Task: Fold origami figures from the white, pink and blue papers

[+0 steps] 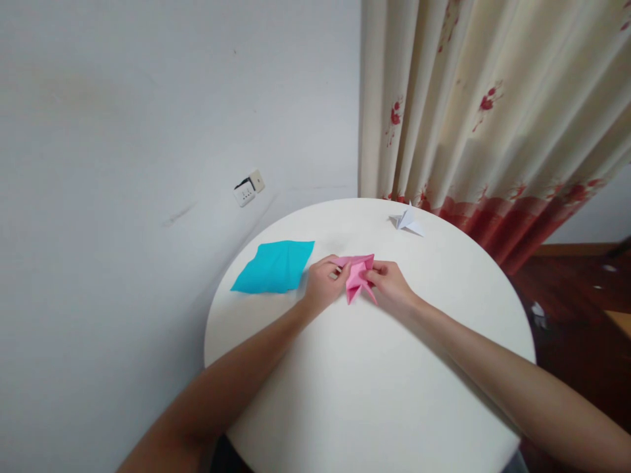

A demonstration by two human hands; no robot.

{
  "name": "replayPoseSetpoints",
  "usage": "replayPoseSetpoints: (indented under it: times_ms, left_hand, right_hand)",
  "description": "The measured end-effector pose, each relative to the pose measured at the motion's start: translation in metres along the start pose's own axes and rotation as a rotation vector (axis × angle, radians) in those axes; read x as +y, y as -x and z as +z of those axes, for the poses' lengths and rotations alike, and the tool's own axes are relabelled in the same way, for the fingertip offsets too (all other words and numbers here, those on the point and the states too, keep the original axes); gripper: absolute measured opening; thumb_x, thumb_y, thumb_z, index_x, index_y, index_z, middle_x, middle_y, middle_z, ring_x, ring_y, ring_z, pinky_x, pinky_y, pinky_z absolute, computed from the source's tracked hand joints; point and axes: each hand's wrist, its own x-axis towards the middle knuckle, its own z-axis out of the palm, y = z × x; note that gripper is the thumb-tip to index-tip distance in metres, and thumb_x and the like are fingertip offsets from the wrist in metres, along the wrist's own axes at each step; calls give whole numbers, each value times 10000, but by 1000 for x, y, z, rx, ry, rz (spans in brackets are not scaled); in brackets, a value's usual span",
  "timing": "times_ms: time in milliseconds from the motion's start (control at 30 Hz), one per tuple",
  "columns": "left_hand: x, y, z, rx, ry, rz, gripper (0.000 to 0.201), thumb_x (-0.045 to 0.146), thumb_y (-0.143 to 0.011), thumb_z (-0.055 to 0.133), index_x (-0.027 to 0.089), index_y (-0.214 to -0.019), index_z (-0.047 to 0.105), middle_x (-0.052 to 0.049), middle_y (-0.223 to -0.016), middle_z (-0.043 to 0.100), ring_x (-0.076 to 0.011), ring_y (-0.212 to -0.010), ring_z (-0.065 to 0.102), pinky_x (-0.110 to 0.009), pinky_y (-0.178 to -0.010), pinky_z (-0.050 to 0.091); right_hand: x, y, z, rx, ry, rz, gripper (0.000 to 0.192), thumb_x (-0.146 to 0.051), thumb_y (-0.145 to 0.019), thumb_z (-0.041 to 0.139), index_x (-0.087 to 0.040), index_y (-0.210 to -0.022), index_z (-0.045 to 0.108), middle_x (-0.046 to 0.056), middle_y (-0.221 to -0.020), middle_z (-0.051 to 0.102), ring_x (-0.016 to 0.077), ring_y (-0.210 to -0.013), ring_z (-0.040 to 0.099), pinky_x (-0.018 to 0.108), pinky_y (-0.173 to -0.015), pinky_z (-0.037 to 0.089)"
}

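Between my hands is a pink folded paper [357, 274], creased into several pointed flaps, two of which stick out toward me. My left hand [323, 282] pinches its left side between thumb and fingers. On the other side, my right hand [389, 278] grips the right edge, thumb pressed on the near face. The paper is held over the middle of a round white table [374, 374]. Just left of my left hand lies a turquoise sheet [276, 266] with visible creases. Fingers behind the pink paper are partly hidden.
A white folded-paper figure [406, 221] stands near the table's far edge. Close behind on the left is a pale wall with a socket [244, 193]. A cream curtain [444, 118] with red flowers hangs behind the table at the right, above a dark floor [566, 341].
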Motion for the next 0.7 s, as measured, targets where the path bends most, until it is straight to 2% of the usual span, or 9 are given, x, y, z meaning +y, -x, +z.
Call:
replayPoseSetpoints:
  times_ms: [67, 167, 333, 500, 600, 700]
  left_hand:
    - [-1, 1, 1, 32, -36, -52, 290, 271, -864, 613, 176, -590, 605, -33, -630, 657, -135, -587, 603, -245, -579, 436]
    - [-3, 1, 1, 23, -24, -152, 275, 305, -860, 613, 169, -621, 614, -25, -611, 646, -130, -555, 580, -237, -543, 415]
    - [-7, 3, 3, -16, 127, -331, 284, 368, -874, 593, 160, -688, 644, -23, -646, 664, -136, -578, 582, -228, -528, 410]
    - [-11, 4, 8, -80, 306, -460, 292, 402, -870, 586, 154, -738, 668, -32, -678, 684, -155, -610, 627, -230, -543, 454]
    - [-12, 5, 9, -92, 338, -488, 291, 397, -869, 584, 149, -748, 673, -40, -685, 694, -157, -598, 635, -233, -541, 469]
    - [-10, 6, 8, -76, 276, -431, 291, 387, -871, 593, 149, -721, 667, -42, -673, 690, -156, -604, 632, -233, -550, 467]
  right_hand:
    - [-2, 0, -1, -30, 2, 27, 133, -273, -664, 657, -139, -663, 655, 5, -629, 596, 123, -587, 470, 264, -580, 355]
    - [-4, 1, -3, -61, -36, 41, 144, -287, -665, 670, -143, -669, 654, -2, -621, 594, 122, -594, 476, 267, -597, 361]
    - [-2, 2, -4, -89, -84, 55, 159, -299, -672, 698, -145, -683, 660, -12, -612, 575, 109, -570, 446, 258, -567, 322]
    - [1, 1, -4, -56, -120, 61, 281, -433, -723, 711, -160, -686, 653, 20, -665, 612, 135, -602, 495, 280, -604, 380]
    - [2, 0, -4, 1, -95, 76, 380, -540, -742, 692, -171, -670, 635, 31, -681, 613, 150, -622, 509, 286, -603, 396]
    - [2, 0, -5, 13, -94, 82, 438, -600, -744, 681, -171, -672, 627, 32, -682, 612, 152, -625, 509, 288, -606, 402]
